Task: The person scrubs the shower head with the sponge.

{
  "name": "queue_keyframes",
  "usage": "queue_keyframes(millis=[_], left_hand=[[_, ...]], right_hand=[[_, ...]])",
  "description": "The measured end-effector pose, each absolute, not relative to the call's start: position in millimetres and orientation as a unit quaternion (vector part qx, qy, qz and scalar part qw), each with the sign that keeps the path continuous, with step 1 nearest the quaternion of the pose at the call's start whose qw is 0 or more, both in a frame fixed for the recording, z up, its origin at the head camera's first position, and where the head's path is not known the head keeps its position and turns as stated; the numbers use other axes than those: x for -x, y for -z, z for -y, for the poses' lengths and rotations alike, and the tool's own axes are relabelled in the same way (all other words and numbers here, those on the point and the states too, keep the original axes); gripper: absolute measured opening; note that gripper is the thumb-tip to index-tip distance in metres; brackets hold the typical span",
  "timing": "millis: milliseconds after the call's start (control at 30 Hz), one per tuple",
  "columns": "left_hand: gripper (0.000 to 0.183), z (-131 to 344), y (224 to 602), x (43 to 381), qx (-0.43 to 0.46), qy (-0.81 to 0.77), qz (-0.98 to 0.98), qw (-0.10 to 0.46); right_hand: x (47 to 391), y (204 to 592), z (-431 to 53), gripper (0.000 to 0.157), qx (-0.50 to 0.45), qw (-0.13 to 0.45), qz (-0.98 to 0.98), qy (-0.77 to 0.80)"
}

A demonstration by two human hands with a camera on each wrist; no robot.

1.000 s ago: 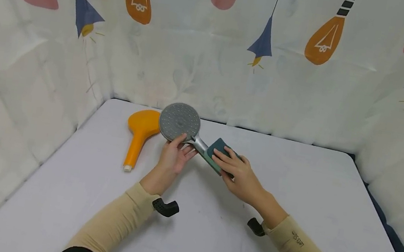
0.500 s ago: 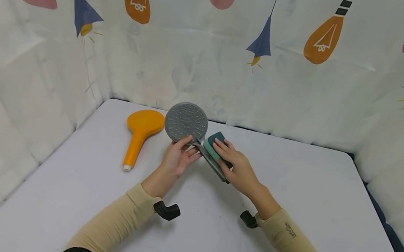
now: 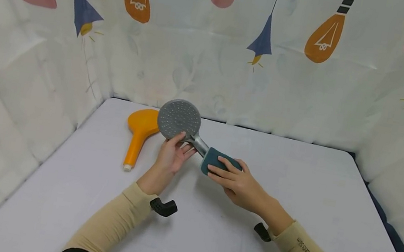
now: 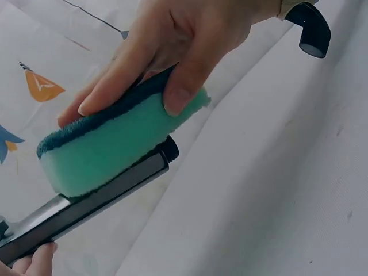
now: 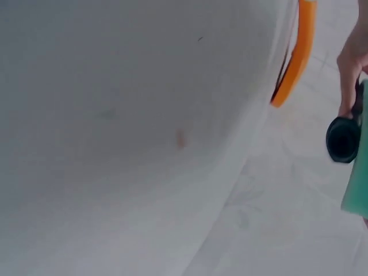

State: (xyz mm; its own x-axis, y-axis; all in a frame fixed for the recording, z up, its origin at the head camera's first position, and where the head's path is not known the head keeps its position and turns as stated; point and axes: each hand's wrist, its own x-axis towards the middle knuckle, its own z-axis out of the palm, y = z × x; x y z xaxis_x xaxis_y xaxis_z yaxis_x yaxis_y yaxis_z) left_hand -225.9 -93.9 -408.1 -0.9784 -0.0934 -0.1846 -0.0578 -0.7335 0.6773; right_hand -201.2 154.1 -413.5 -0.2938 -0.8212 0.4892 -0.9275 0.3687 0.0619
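Observation:
My left hand (image 3: 170, 158) holds a grey shower head (image 3: 178, 118) by its neck, thumb at the edge of the round, nozzle-dotted face. The silver-and-black handle slants down to the right, raised over the table. A two-layer sponge (image 3: 214, 159), dark teal on top and light green below, is gripped in my right hand (image 3: 245, 186). In the left wrist view, the sponge's green side (image 4: 109, 152) lies along the handle (image 4: 103, 206), with the black threaded end sticking out past it. The right wrist view catches the handle's open end (image 5: 343, 140) beside the sponge.
On the white table (image 3: 294, 193), an orange shower-head-shaped thing (image 3: 141, 127) with a white end lies left of my left hand, partly behind the grey head. A printed fabric wall (image 3: 210, 74) rises behind the table and along both sides.
The sponge went up the handle towards the head, then back down towards the handle's end. The shower head shifted slightly right, then back left, in my left hand's hold.

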Motion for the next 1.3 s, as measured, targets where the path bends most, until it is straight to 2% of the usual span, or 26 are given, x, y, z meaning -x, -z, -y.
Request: queue_keyframes(millis=[267, 400, 533, 700, 833, 1133, 1300], left_hand=[[0.052, 84.5, 405.5, 218.7, -0.090, 0.915, 0.392, -0.015], [0.050, 73.8, 405.8, 214.9, -0.069, 0.907, 0.414, -0.028], [0.048, 65.7, 406.2, 213.1, -0.072, 0.910, 0.408, -0.007], [0.047, 60.5, 406.4, 211.7, -0.093, 0.908, 0.407, 0.017], [0.046, 57.9, 405.8, 211.9, -0.104, 0.907, 0.407, 0.021], [0.048, 63.3, 400.9, 214.7, -0.113, 0.908, 0.402, 0.028], [0.052, 72.4, 399.9, 216.3, -0.117, 0.914, 0.386, 0.032]], right_hand=[[216.3, 421.7, -160.1, 0.062, -0.508, 0.189, 0.779, -0.316], [220.0, 419.2, -151.9, 0.059, -0.480, 0.188, 0.777, -0.361], [216.6, 414.0, -144.1, 0.056, -0.476, 0.224, 0.791, -0.313], [207.5, 412.2, -140.5, 0.060, -0.482, 0.286, 0.808, -0.183], [201.4, 412.2, -139.7, 0.065, -0.485, 0.305, 0.812, -0.116], [193.8, 412.0, -149.8, 0.067, -0.545, 0.294, 0.785, -0.029], [200.3, 412.6, -162.7, 0.071, -0.567, 0.280, 0.773, -0.051]])
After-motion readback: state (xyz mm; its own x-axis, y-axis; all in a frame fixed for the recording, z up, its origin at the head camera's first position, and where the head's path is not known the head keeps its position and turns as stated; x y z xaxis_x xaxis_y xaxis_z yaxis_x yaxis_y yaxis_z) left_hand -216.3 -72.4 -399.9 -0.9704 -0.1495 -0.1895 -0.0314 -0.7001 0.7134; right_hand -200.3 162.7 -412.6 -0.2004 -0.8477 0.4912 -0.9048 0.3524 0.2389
